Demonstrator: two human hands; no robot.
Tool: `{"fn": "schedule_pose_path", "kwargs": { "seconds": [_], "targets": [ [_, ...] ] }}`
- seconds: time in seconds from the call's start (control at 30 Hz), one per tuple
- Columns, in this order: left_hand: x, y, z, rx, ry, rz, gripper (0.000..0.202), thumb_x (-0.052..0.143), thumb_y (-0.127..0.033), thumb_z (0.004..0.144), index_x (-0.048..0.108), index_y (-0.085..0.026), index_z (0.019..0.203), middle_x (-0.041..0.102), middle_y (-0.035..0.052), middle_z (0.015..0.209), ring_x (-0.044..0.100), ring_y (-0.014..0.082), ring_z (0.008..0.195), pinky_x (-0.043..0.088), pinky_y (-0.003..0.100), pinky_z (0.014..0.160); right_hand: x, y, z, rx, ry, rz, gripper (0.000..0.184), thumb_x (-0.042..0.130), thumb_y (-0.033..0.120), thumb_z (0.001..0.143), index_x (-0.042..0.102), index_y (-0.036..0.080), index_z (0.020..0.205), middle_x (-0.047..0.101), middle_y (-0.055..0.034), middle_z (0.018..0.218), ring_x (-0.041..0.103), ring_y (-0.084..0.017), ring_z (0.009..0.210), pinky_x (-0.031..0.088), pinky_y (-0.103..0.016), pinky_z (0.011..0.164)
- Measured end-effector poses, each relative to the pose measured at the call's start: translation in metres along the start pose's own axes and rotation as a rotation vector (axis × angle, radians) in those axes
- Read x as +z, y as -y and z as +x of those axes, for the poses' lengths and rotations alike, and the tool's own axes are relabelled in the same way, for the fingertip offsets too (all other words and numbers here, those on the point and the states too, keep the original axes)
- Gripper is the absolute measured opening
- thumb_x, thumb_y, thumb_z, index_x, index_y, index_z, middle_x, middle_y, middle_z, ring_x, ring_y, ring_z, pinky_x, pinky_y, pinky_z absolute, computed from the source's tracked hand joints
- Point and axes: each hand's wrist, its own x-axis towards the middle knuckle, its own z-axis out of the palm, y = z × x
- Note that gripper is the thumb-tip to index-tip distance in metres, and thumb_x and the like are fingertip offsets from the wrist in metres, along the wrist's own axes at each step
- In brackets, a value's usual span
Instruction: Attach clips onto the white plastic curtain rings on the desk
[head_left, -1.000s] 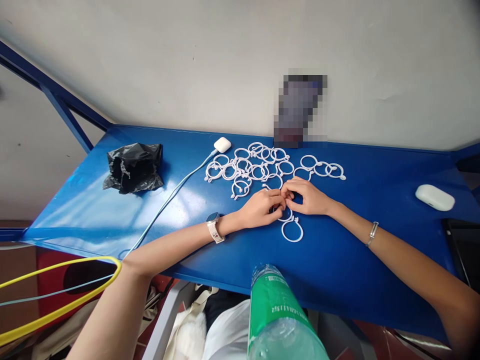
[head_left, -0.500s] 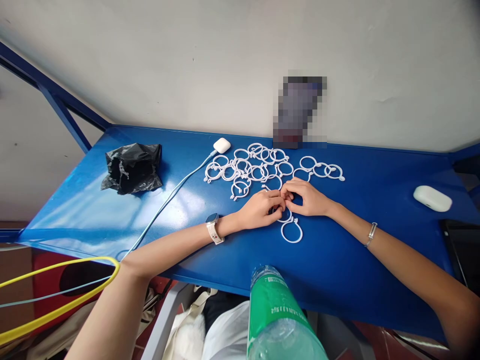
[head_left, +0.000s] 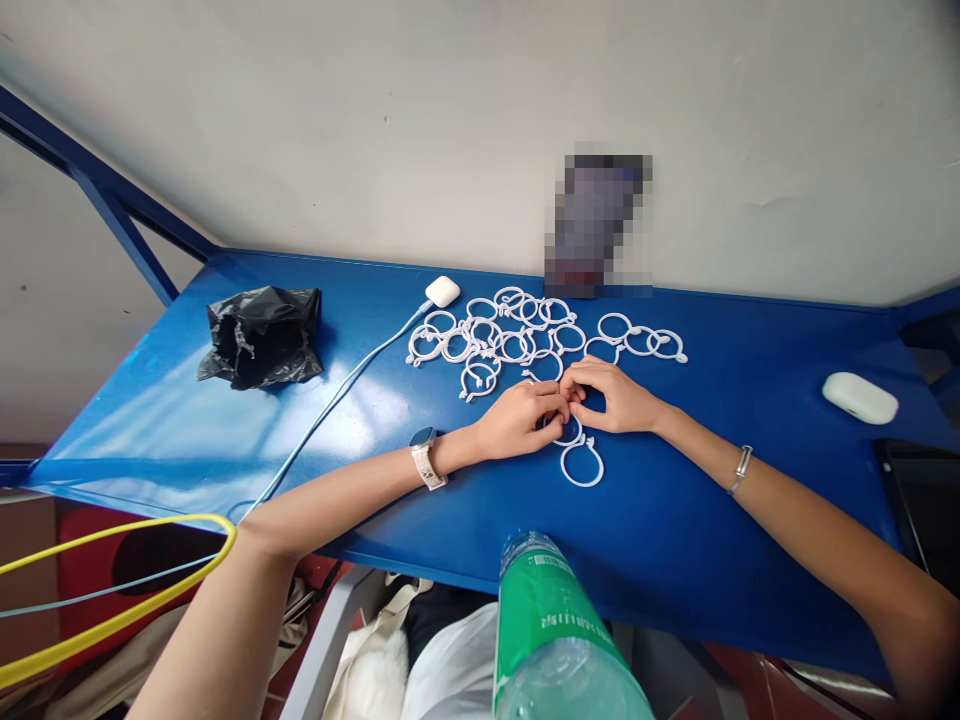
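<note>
At centre, left hand [head_left: 523, 420] meets right hand [head_left: 611, 394] over white rings [head_left: 583, 485], likely for steadiness; I can't tell if fingers clamp one.

Left hand [head_left: 517, 418] and right hand [head_left: 611, 395]: both ungloved. Left wrist: watch [head_left: 424, 437], dark face, rounded-square outline; strap [head_left: 427, 467] broad, cream-coloured, patterned with small dark marks, too small to make out. Right wrist: bracelet [head_left: 741, 470], narrow, silver-toned, metallic sheen; fine detail unclear. Both forearms bare. Lap: white cloth [head_left: 450, 665], apparently clothing, soft folds, partly hidden; cut of garment cannot be determined.
</note>
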Motion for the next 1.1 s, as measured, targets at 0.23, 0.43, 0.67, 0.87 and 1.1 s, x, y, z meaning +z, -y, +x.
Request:
{"fn": "schedule_pose_path", "kwargs": {
  "seconds": [0.23,0.43,0.67,0.87,1.1],
  "targets": [
    [-0.0004,-0.0007,0.0,0.012,-0.012,-0.025,0.018,0.043,-0.018,0.089,0.059,-0.015,0.081,0.064,0.0049,0.088,0.059,0.0154,0.078,0.044,0.027,0.074,0.0001,0.0006,0.0003,0.015,-0.004,0.001,0.004,0.055,0.016,0.075,0.055,0.02,0.074,0.055,0.0023,0.064,0.05,-0.013,0.062,0.038,-0.03,0.072],
    [0.0004,0.0001,0.0001,0.025,-0.022,-0.022,0.018,0.043,-0.018,0.088,0.059,-0.015,0.08,0.064,0.0049,0.088,0.06,0.0159,0.079,0.044,0.027,0.074,-0.0003,0.0015,0.0006,0.008,0.001,0.004,0.004,0.054,0.016,0.074,0.054,0.02,0.074,0.055,0.0023,0.065,0.05,-0.013,0.062,0.038,-0.03,0.072],
    [0.001,0.0,0.001,0.021,-0.024,-0.022,0.018,0.043,-0.018,0.089,0.059,-0.016,0.08,0.064,0.005,0.087,0.059,0.016,0.078,0.044,0.027,0.074,0.0005,-0.0006,0.0003,0.004,-0.002,-0.002,0.004,0.054,0.016,0.075,0.054,0.02,0.074,0.055,0.0025,0.064,0.049,-0.013,0.061,0.038,-0.03,0.071],
    [0.0001,0.0002,0.0001,0.019,-0.024,-0.03,0.018,0.044,-0.018,0.089,0.059,-0.015,0.081,0.065,0.0053,0.089,0.06,0.016,0.079,0.045,0.027,0.074,0.0002,-0.0011,0.0,0.004,0.002,-0.002,0.003,0.054,0.017,0.076,0.054,0.019,0.074,0.054,0.0021,0.066,0.049,-0.013,0.062,0.038,-0.03,0.072],
    [-0.0001,-0.0009,0.0003,0.008,-0.031,-0.015,0.017,0.044,-0.018,0.088,0.059,-0.015,0.081,0.065,0.005,0.088,0.059,0.0152,0.076,0.044,0.027,0.072,-0.0001,-0.0029,-0.0003,0.034,0.015,-0.013,0.013,0.049,0.024,0.086,0.056,0.02,0.077,0.056,0.0003,0.067,0.05,-0.015,0.065,0.037,-0.031,0.071]
  ]
}}
